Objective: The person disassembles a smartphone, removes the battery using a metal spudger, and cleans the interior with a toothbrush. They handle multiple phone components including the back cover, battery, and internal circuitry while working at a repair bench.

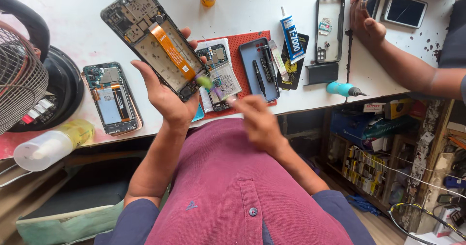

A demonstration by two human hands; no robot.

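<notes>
Head view, left hand (pixel 165 97) gripping opened phone (pixel 155 41), white cluttered table (pixel 87 31) (right hand (pixel 257 121) blurred, grip unclear)

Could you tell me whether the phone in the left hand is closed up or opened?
Opened. The phone in the left hand has no back cover: its circuit boards and orange ribbon cable lie bare.

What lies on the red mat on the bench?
On the red mat: an opened phone on white paper and a blue-grey back cover holding dark tools. The left hand and its held phone cover the mat's left part.
</notes>
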